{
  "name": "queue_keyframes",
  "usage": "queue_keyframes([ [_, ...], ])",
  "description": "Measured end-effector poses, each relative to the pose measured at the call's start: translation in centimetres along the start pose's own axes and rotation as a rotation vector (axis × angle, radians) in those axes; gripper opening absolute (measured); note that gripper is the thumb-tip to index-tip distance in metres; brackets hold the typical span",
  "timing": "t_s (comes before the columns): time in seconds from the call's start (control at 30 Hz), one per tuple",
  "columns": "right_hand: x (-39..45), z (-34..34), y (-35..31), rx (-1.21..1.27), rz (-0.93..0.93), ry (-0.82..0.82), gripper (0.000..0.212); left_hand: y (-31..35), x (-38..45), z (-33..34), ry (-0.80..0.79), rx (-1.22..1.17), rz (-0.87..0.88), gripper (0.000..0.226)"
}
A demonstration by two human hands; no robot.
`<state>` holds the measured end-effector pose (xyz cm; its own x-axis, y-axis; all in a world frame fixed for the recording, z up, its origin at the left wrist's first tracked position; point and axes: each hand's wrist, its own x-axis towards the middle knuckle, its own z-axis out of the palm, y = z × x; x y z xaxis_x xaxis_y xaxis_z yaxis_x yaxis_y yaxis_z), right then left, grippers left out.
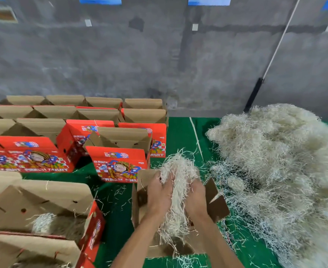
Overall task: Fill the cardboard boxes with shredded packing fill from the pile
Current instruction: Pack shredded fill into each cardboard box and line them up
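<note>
Cardboard box in hand: an open carton sits on the green floor right under both forearms, flaps spread outward, its long axis running roughly away from the person.
Left hand: left hand has its fingers curled into the clump of shredded fill, on the clump's left side.
Right hand: right hand grips the same clump from the right; both hands sit about equally near the box mouth.
Key relation: the clump hangs directly above the opening, strands trailing into it, so the coming move looks like a straight push down.
Box at near left: a printed red box already has fill showing inside.
Pile: the shredded fill pile lies to the right, near the right hand.
Farther boxes: rows of open red fruit boxes stand beyond, toward the grey wall; whether they hold any fill cannot be told.
</note>
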<state>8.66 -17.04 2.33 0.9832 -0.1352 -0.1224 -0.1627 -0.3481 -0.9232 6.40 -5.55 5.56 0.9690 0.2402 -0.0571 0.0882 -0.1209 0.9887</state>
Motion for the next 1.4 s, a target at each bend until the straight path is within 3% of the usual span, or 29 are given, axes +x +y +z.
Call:
queue_keyframes([
  [0.07, 1.1, -1.4, -0.1, -0.065, -0.021, -0.026, 0.019, -0.1, 0.9, -1.5, 0.027, 0.010, 0.117, 0.046],
  [0.1, 1.4, -2.2, -0.2, -0.042, -0.033, -0.021, 0.021, -0.5, 1.5, -2.3, 0.055, 0.004, 0.139, 0.043],
  [0.2, 1.7, -4.3, -0.7, 0.180, -0.129, 0.132, 0.053, -1.0, 2.9, -4.2, 0.230, -0.119, 0.079, 0.059],
  [0.27, 1.4, -3.6, -1.2, 0.262, -0.108, 0.185, 0.077, -0.8, 2.8, -3.1, 0.220, -0.126, -0.049, 0.069],
  [0.3, 0.9, -2.5, -1.8, 0.251, -0.104, 0.130, 0.076, -0.9, 2.4, -1.8, 0.168, -0.105, -0.100, 0.074],
  [0.4, -0.3, 1.0, -2.1, 0.088, -0.249, 0.061, 0.048, -0.5, 0.2, 2.6, 0.139, -0.081, -0.133, 0.060],
  [0.53, 1.5, -3.5, -1.4, 0.202, -0.004, 0.176, 0.074, -0.4, 3.3, -2.1, 0.288, -0.227, -0.226, 0.068],
  [0.63, 2.8, -5.9, -0.9, 0.417, 0.115, 0.235, 0.057, -0.6, 5.3, -4.9, 0.257, -0.500, -0.375, 0.062],
  [0.77, 1.0, 0.0, -1.8, 0.316, 0.001, -0.108, 0.053, -1.1, 3.6, 1.7, 0.083, -0.394, -0.485, 0.047],
  [0.83, 0.3, 1.8, -0.9, 0.149, -0.049, -0.036, 0.052, -1.2, 3.1, 2.7, 0.087, -0.333, -0.530, 0.045],
  [0.9, 1.8, 0.6, -0.1, 0.072, -0.018, 0.075, 0.029, -1.0, 3.1, 1.8, 0.101, -0.166, -0.295, 0.060],
  [0.97, 3.6, -1.5, 0.0, 0.159, 0.106, 0.131, 0.022, -1.1, 2.6, 0.7, 0.178, -0.122, -0.032, 0.067],
  [1.03, 4.6, -2.2, 0.1, 0.272, 0.110, 0.155, 0.025, -1.0, 1.7, 0.9, 0.211, -0.204, -0.043, 0.060],
  [1.13, 2.3, 0.1, -1.5, 0.177, -0.113, 0.096, 0.027, -1.4, 0.1, 3.4, 0.149, -0.121, -0.075, 0.077],
  [1.17, 1.6, 0.7, -1.6, 0.118, -0.210, 0.115, 0.024, -1.5, 0.1, 4.0, 0.187, -0.095, -0.035, 0.070],
  [1.23, 1.4, 0.3, -1.5, 0.037, -0.344, 0.206, 0.043, -1.0, 0.7, 2.9, 0.213, -0.117, 0.021, 0.053],
  [1.3, 2.6, -2.3, -0.9, 0.144, -0.252, 0.269, 0.055, -0.2, 2.6, -0.3, 0.281, -0.181, -0.070, 0.046],
  [1.4, 4.2, -5.9, 0.2, 0.309, -0.007, 0.307, 0.046, 0.0, 5.0, -5.0, 0.410, -0.342, -0.164, 0.030],
])
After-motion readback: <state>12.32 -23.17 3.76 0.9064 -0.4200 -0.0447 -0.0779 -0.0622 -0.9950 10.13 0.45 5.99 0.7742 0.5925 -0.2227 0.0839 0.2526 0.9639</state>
